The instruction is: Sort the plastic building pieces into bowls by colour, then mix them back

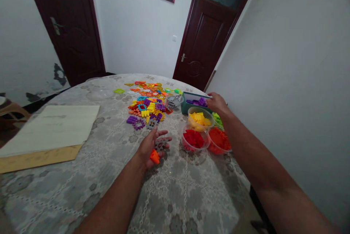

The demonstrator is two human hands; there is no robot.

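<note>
Plastic pieces (161,143) lay in the half-open left hand (148,147), light, stiff, easiest to pinch by edges; right hand (217,103) fingers at the green box (186,106) were hidden.

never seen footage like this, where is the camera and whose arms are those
There is no machine: one camera sits on a person's head, looking forward and down, so the two bare arms are that person's own. The left hand lies palm up with a grey piece and an orange piece resting in it. The right hand reaches to the green box of purple pieces. On the table lie a pile of coloured plastic pieces, tubs sorted by colour, and some papers.
</note>
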